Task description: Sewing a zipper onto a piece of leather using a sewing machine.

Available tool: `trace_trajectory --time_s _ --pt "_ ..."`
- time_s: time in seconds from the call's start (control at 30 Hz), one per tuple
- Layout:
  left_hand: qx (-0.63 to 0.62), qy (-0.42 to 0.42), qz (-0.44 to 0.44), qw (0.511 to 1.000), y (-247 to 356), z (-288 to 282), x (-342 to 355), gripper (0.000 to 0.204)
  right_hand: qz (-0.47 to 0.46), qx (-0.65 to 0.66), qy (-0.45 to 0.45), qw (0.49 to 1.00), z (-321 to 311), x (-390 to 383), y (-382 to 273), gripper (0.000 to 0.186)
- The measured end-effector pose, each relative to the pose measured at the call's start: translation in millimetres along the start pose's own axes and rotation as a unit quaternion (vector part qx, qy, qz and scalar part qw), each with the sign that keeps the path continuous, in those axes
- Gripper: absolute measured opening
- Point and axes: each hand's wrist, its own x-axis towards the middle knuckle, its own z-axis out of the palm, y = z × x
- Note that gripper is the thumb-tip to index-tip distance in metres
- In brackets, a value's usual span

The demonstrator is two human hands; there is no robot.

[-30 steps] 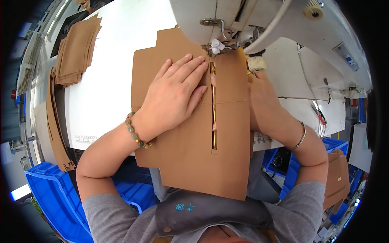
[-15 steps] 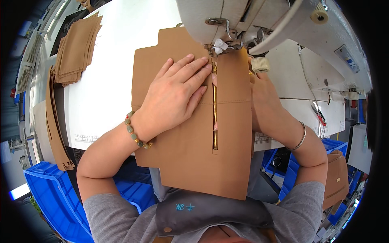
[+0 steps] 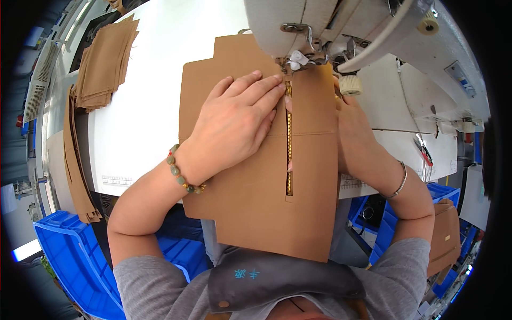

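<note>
White surface (image 3: 154, 101), workshop floor: a sewing machine (image 3: 349, 18) looms at one o'clock over a brown panel (image 3: 256, 189), its near end hanging past the edge toward six o'clock. Clock hours are taken from the seated worker's side, centred on the panel. Brown cut pieces lie in a stack (image 3: 106, 64) at ten, with long strips (image 3: 77, 160) at nine and red-handled snips (image 3: 424, 152) at three. Lower down, a blue bin (image 3: 58, 217) stands at eight, and a brown bag-like piece (image 3: 445, 234) sits at four.

Left hand (image 3: 232, 120) lies flat on the panel, fingers spread and gripping nothing, tips beside the zip (image 3: 289, 133) at its twelve o'clock end, just below the presser foot (image 3: 284, 68). Right hand (image 3: 354, 128) reaches in from four o'clock at the panel's right edge, its fingers mostly hidden; whether they pinch anything, there is no saying from here. Skin shows through the slot beside the zip, at two spots.

Over the past second the whole view has slid slightly toward three o'clock, machine and panel together. Panel and foot look nearly unmoved against each other, which suggests a steadying hold rather than a feeding stroke.
</note>
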Motion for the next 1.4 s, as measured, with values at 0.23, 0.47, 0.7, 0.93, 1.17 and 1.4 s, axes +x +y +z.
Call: trace_trajectory --time_s 0.23,0.47,0.7,0.93,1.17,1.4 --pt "0.004 -0.001 0.008 1.0 -1 -1 3 0.044 0.004 0.03 -0.008 1.0 -3 -2 3 0.058" --pt "0.016 -0.003 0.006 1.0 0 -2 3 0.045 0.03 0.108 -0.028 0.993 -25 -3 9 0.034" --pt "0.0 -0.008 0.007 1.0 -1 -2 4 0.048 0.179 -0.017 0.096 0.979 -40 2 20 0.017" --pt "0.011 -0.014 0.008 1.0 1 -4 4 0.054 0.055 0.022 0.018 0.998 -6 6 2 0.052" --pt "0.01 -0.011 0.002 1.0 2 -2 5 0.057 0.04 -0.018 0.008 0.999 -4 3 6 0.058" --pt "0.005 -0.006 0.002 1.0 1 -1 6 0.056 0.054 -0.033 -0.057 0.996 -8 1 6 0.061"
